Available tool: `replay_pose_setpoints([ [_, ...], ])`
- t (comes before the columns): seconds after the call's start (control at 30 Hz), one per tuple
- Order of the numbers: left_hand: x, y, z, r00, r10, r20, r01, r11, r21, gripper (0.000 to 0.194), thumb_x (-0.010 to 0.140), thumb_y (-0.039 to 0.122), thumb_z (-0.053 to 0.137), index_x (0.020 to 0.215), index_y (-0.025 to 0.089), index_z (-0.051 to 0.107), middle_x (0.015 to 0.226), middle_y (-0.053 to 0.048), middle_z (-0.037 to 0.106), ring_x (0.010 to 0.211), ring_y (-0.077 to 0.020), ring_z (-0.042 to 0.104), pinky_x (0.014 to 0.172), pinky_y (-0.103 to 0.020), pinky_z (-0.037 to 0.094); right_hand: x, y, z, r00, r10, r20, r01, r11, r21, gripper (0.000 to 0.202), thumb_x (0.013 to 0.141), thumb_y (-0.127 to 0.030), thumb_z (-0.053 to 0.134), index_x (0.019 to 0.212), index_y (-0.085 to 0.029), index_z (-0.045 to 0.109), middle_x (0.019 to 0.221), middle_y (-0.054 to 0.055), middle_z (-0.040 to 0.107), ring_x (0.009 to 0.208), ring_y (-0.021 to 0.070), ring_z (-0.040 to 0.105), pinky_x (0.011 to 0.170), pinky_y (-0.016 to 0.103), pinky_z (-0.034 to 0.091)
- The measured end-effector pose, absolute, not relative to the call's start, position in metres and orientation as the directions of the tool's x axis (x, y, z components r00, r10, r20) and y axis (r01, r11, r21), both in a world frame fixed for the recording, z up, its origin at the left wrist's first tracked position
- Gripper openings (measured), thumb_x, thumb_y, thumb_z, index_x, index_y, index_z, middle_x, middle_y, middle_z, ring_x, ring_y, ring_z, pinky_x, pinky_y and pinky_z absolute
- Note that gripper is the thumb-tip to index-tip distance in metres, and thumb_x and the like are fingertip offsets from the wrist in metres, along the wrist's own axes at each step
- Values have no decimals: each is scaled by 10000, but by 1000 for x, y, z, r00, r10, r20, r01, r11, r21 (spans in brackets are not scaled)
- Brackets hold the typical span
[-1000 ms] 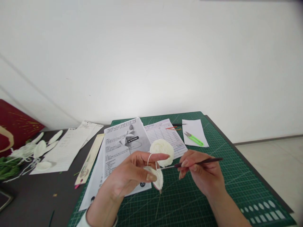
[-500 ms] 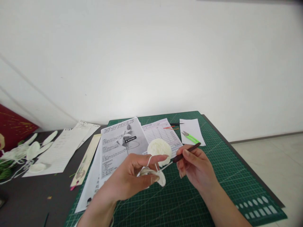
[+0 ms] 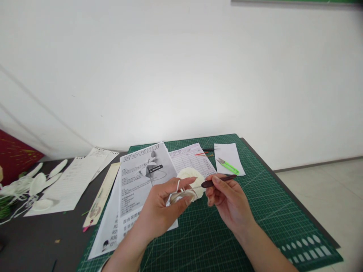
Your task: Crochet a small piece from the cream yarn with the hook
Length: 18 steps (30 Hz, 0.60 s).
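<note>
My left hand (image 3: 167,206) pinches a small white crocheted piece (image 3: 188,193) between thumb and fingers, with white yarn looped round the index finger. In my right hand (image 3: 227,196) is a crochet hook (image 3: 218,181) with a dark handle, held much like a pen. Its thin metal shaft points left and reaches the crocheted piece; the fingers partly hide the tip. Just behind the hands lies a ball of cream-white yarn (image 3: 195,174), partly covered by the left fingers.
A printed pattern sheet (image 3: 136,189) and a chart sheet (image 3: 187,160) lie on the green cutting mat (image 3: 272,211). Green-handled thread snips (image 3: 228,166) rest on white paper (image 3: 234,151). At far left are white crocheted petals (image 3: 38,184) with loose yarn, and handwritten notes (image 3: 70,181).
The crocheted piece has turned and now shows less beneath my left thumb. The hook has moved left and lies flatter, and both hands are closer together.
</note>
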<state>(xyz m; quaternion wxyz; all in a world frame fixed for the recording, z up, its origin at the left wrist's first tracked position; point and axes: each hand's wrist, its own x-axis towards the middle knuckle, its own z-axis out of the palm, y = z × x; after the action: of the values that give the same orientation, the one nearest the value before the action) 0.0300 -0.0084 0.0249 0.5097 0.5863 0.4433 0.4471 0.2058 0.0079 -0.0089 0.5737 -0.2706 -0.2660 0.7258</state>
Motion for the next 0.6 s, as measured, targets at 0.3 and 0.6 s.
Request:
replay_pose_setpoints([
  [0.3,43,-11,20,46,991,125,-38,-123,992,348,735,148,731,1052,289,744,755,5,653,739,-154,577,711,-256,455,205,8,-11,-209,972,-112,-712,-230,-664,153,728,-261,775,761,-116,741,539,27,726,383,100,649,395,124,549],
  [0.6,54,-15,8,-50,996,71,-97,-75,992,426,709,182,760,1114,304,711,812,15,732,786,-171,615,801,-289,466,201,6,-11,-202,973,-113,-721,-226,-655,189,732,-281,775,812,-112,751,581,54,748,438,124,686,449,151,577],
])
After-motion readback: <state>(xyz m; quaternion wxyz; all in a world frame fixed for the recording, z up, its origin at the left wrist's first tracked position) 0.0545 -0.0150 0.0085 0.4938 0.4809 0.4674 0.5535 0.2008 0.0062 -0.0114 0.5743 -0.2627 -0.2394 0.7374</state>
